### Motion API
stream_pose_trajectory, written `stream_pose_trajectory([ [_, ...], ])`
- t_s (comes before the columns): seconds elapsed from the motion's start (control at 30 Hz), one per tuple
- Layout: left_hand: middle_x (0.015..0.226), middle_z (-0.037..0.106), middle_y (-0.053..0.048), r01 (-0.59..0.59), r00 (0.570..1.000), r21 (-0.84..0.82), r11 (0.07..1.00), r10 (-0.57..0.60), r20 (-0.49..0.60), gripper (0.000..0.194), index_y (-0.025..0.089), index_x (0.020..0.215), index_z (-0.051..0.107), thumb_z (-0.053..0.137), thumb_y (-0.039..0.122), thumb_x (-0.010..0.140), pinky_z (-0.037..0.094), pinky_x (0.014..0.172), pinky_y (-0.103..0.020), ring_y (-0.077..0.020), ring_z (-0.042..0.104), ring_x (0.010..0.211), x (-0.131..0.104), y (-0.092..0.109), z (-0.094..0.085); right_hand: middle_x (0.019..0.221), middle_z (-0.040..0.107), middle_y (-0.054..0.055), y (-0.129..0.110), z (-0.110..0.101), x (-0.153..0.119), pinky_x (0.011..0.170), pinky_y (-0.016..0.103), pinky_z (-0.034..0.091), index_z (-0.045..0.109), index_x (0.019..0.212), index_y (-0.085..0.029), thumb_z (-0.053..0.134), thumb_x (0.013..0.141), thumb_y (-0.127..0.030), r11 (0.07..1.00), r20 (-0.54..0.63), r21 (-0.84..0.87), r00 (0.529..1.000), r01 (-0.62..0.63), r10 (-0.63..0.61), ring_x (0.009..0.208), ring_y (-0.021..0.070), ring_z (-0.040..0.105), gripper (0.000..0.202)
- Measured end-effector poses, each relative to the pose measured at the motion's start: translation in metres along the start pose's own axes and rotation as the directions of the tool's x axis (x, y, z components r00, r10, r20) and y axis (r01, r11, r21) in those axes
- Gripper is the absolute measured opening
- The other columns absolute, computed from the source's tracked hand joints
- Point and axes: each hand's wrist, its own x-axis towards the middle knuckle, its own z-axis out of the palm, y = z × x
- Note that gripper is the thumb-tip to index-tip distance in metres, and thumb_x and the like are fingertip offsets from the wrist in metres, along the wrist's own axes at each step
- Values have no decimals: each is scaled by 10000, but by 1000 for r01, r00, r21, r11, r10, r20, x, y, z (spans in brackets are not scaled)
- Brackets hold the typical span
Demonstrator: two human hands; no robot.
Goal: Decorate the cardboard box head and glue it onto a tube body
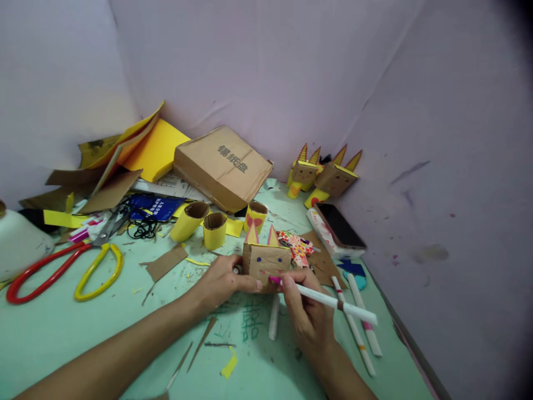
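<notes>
A small cardboard box head (pixel 266 261) with pointed pink-and-yellow ears, two blue eye dots and pink marks faces the camera. My left hand (pixel 227 280) grips its left side, thumb along the lower front. Between the fingers of my right hand (pixel 306 297) is a white marker (pixel 325 297) with a brown band; its magenta tip meets the lower right of the box's face. Just behind the box stands a yellow tube (pixel 255 215) with a red bow shape. A white pen cap (pixel 273 318) lies below the box.
Red-and-yellow scissors (pixel 97 244) lie left, near yellow tubes (pixel 215 230). Behind are a large cardboard box (pixel 220 164) and yellow sheets (pixel 156 147). Two eared figures (pixel 336 178) stand back right, above a phone (pixel 339 225). More markers (pixel 353 328) lie right; paper scraps (pixel 229 365) lie in front.
</notes>
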Motion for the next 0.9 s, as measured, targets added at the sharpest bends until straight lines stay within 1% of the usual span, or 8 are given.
stream_pose_trajectory([
  [0.17,931,753,-89,26,999,30,999,-25,-22,466,105,956,712,756,330,550,461,721,-362,-330,642,913,-2,3,0,575,567,-23,0,-3,0,475,207,409,608,786,-189,486,947,-241,1000,12,3,1000,12,-12,491,115,538,209],
  [0.4,994,759,-99,20,1000,24,1000,-20,1,491,103,993,705,750,326,558,486,763,-376,-345,652,961,-2,2,0,560,557,-28,2,-4,-1,455,204,387,615,778,-186,489,936,-232,1000,55,-6,998,4,-4,473,110,515,208],
  [0.5,1029,758,-99,16,1000,24,1000,-16,16,523,109,1036,701,754,327,564,491,788,-383,-345,651,982,-1,1,-1,554,555,-25,1,-3,-1,455,211,376,615,759,-185,484,938,-252,1000,47,-5,999,-14,14,472,113,509,232],
  [0.67,1022,758,-97,2,1000,37,999,-3,17,534,100,1055,709,747,321,570,477,787,-379,-337,648,968,-3,5,-1,540,551,-22,0,-4,-1,455,216,368,618,749,-177,483,942,-280,1000,68,-6,997,-27,27,469,116,506,258],
  [0.73,1018,759,-90,1,1000,41,999,-2,14,521,105,1047,714,747,312,569,475,786,-372,-332,647,967,-4,7,-1,547,552,-19,0,-4,-1,466,223,368,615,738,-180,485,940,-279,999,53,-7,998,-41,41,480,120,509,259],
  [0.9,986,763,-80,13,1000,50,999,-13,1,483,115,1009,724,747,304,565,474,771,-372,-332,648,951,-5,9,-1,559,555,-23,0,-3,-1,478,226,372,610,732,-191,482,934,-266,997,46,50,997,-62,60,498,125,512,250],
])
